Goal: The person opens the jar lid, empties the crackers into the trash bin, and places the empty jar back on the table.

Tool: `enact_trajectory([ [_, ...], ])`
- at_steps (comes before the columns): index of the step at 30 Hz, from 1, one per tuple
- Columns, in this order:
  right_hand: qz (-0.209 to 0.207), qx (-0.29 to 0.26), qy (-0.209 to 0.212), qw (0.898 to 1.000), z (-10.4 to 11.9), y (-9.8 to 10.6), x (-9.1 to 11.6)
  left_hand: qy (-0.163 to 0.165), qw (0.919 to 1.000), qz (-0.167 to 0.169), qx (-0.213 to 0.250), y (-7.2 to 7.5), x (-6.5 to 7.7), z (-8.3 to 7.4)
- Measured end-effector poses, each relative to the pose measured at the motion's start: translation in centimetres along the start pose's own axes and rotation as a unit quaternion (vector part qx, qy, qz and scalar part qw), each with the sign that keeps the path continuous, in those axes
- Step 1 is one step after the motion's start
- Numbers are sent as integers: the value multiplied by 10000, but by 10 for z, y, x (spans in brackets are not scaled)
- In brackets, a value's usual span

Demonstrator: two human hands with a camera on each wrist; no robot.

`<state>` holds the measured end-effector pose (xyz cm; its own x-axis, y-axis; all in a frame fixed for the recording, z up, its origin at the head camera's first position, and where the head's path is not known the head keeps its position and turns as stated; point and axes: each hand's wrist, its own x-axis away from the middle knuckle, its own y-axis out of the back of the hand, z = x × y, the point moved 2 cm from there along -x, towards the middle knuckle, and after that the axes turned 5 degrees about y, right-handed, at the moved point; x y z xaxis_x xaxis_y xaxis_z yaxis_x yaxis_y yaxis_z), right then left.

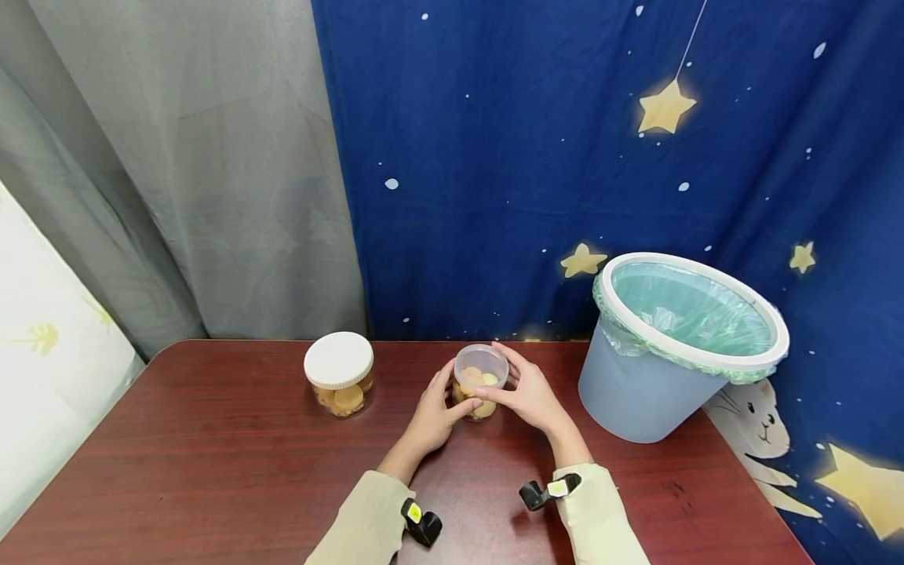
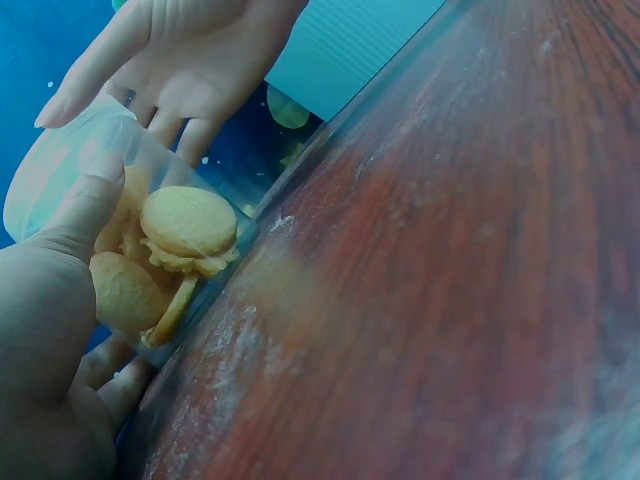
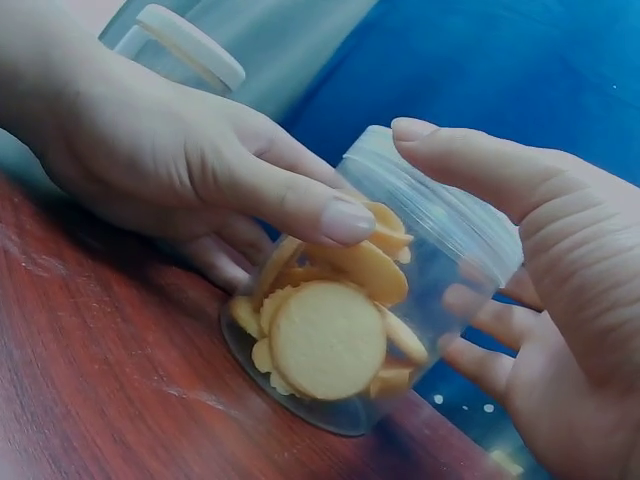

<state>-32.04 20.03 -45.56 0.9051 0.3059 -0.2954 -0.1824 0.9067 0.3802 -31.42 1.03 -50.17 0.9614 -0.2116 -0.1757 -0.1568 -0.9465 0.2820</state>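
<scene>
A clear round jar (image 1: 486, 411) of small sandwich biscuits (image 3: 328, 340) stands at the middle of the table's far side. Its top is pale and translucent; I cannot tell whether that is a lid. My left hand (image 1: 429, 420) grips the jar's left side, thumb pressed across the front and fingers behind. Around the upper right side curls my right hand (image 1: 533, 396), its thumb across the front near the top and its fingers at the back. Farther left is a second biscuit jar (image 1: 346, 399) with a white lid (image 1: 339, 359).
A blue-grey bin (image 1: 639, 392) with a white rim and green liner stands at the right, close to my right hand. The dark red wooden table (image 1: 233, 471) meets grey and blue starry curtains (image 1: 480, 196) at its far edge.
</scene>
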Motion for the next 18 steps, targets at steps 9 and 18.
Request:
enact_trajectory([
  [9, -68, 153, 112, 9998, 0, 6, 4, -46, 10000, 9, 9, 0, 1, 1],
  [18, -281, -6, 106, 9995, -1, 19, 8, -161, 9998, -57, -97, 0, 0, 2],
])
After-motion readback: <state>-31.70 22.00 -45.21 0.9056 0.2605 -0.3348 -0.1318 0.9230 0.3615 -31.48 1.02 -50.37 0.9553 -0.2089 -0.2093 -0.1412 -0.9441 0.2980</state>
